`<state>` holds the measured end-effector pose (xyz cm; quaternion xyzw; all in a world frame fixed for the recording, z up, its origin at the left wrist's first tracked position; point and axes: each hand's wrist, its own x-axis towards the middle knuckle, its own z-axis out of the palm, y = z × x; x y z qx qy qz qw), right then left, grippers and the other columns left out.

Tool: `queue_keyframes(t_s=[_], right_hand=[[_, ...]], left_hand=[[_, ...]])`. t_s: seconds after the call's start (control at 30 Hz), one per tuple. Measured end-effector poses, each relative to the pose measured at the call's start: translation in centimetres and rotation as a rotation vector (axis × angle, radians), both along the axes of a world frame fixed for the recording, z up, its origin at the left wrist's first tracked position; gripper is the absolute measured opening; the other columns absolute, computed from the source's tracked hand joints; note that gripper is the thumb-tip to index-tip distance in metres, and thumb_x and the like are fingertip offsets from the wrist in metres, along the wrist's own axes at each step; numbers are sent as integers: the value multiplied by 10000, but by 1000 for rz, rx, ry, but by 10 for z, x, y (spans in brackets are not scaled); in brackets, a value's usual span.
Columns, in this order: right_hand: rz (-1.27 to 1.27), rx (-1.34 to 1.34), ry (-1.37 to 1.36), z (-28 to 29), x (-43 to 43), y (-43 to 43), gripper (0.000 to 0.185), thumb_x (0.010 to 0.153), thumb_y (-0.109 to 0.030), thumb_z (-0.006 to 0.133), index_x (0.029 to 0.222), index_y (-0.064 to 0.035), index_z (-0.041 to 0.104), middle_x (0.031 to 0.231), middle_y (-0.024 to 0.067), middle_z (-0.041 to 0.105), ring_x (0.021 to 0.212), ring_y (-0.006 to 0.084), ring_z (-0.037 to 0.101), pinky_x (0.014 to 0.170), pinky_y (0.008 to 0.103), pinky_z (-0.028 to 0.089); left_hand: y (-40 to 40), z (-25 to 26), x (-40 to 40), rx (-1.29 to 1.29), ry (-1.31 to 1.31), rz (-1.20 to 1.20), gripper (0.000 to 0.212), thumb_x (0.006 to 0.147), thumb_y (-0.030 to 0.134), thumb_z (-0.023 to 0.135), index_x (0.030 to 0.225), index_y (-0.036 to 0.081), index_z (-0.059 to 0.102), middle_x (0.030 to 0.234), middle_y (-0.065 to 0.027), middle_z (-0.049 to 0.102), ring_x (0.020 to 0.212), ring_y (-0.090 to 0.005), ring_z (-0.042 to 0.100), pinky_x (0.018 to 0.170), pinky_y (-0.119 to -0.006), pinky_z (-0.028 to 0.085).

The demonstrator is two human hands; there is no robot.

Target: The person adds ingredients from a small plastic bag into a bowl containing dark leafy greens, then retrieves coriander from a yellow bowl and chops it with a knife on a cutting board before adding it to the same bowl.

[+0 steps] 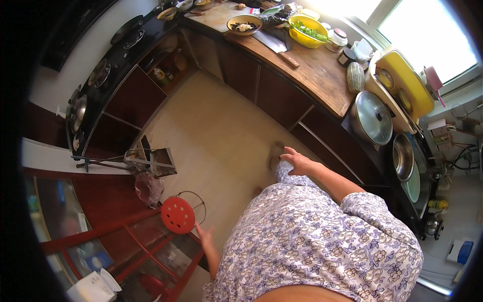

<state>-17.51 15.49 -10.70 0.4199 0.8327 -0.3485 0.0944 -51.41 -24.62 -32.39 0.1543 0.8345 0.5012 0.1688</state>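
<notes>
My right hand (299,163) hangs before the floral clothing with its fingers apart and nothing in it. Below it show a patterned trouser leg (285,171) and a blurred foot (276,154). Off to the other side, my left hand (205,237) is slightly blurred, its fingers spread and holding nothing. Nearest to that hand is a stool with a round red seat (178,215) pierced by several holes. Whether the fingertips touch its rim, I cannot tell.
A wooden cutting board (317,75) on the counter bears a cleaver (281,47). Near it are a bowl of dark food (244,26) and a yellow basin of greens (307,32). A lidded pot (373,117) stands right. Dustpan (163,162) and bin (148,188) stand left.
</notes>
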Motion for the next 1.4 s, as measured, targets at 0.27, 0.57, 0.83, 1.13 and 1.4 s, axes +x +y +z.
queue_keyframes(t_s=[0.27, 0.57, 0.83, 1.13, 1.4], right_hand=[[-72, 71, 138, -26, -53, 159, 463, 800, -281, 660, 1196, -67, 553, 1157, 169, 563, 1091, 328, 537, 928, 387, 447], [-1535, 328, 1251, 48, -3, 414, 183, 867, -112, 605, 987, -25, 496, 768, 68, 582, 623, 141, 581, 523, 263, 487], [-1767, 253, 1374, 60, 46, 510, 405, 848, -129, 650, 1195, -13, 477, 969, 89, 586, 712, 152, 590, 584, 272, 531], [-1970, 242, 1352, 47, 37, 542, 117, 810, -59, 685, 879, -21, 599, 737, 45, 608, 612, 140, 585, 552, 257, 544], [-1546, 942, 696, 89, -51, 514, 69, 786, -66, 692, 800, -31, 634, 781, 35, 636, 654, 114, 607, 601, 248, 511]], left_hand=[[102, 20, 13, -312, -858, 103, 375, 852, 181, 632, 1188, 50, 528, 1205, -88, 556, 900, -154, 580, 815, -309, 448], [391, 108, -114, -171, -739, -168, 400, 865, 161, 611, 1237, 65, 499, 1238, -82, 536, 947, -165, 569, 843, -320, 435], [579, 152, -185, -166, -752, -335, 326, 894, 177, 589, 1183, 39, 526, 1089, -66, 587, 870, -167, 588, 728, -292, 467], [751, 139, -248, -530, -732, -851, 260, 876, 158, 615, 1114, 61, 577, 959, -28, 621, 767, -111, 596, 651, -230, 467], [896, 235, -198, -245, -506, -1320, 315, 895, 125, 583, 1191, 22, 551, 1085, -63, 616, 880, -108, 594, 739, -212, 464]])
